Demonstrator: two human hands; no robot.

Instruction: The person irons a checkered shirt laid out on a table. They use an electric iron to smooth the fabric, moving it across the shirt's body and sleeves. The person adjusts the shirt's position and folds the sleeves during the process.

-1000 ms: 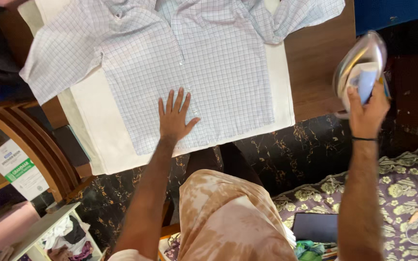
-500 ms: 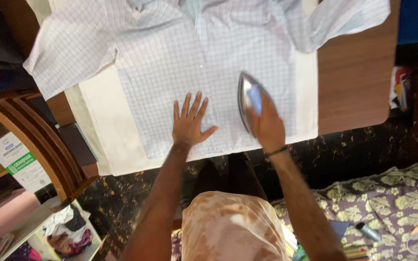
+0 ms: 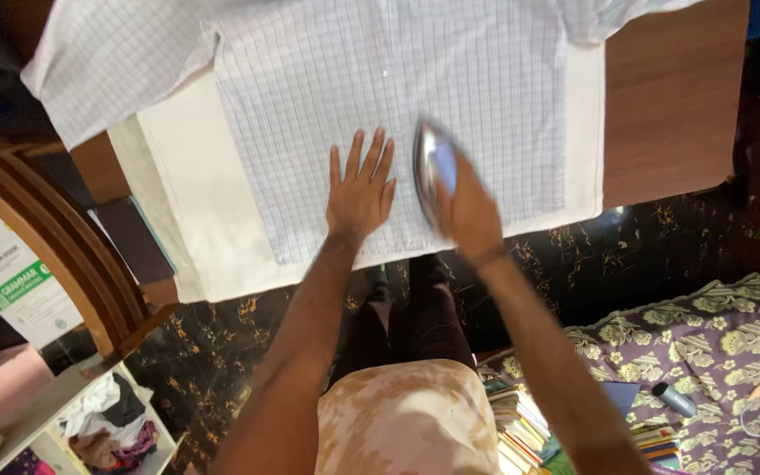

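- While the wooden chair [image 3: 54, 237] stood off the bench's left end, the checked shirt [image 3: 380, 97] lay spread front-up on a cream pad [image 3: 195, 220] on the wooden bench [image 3: 670, 114], hem toward the person.
- Left hand [image 3: 360, 189] was flat on the shirt near the hem, fingers spread, holding nothing, just beside the iron.
- Judgement: that hand did well to keep the cloth taut, but the fingers sat close to the soleplate; it should stay clear of the iron's path.
- Iron [image 3: 431, 167] stood on the shirt right of the button line, blurred, tip pointing away from the person.
- Right hand [image 3: 468, 215] was closed round the iron's handle from behind; exact finger wrap could not be told through the blur.
- Judgement: strokes should run hem toward collar, flat and even, no lingering on one spot, avoiding the buttons.
- Right part of the bench was bare wood; the iron should stay on the padded area.
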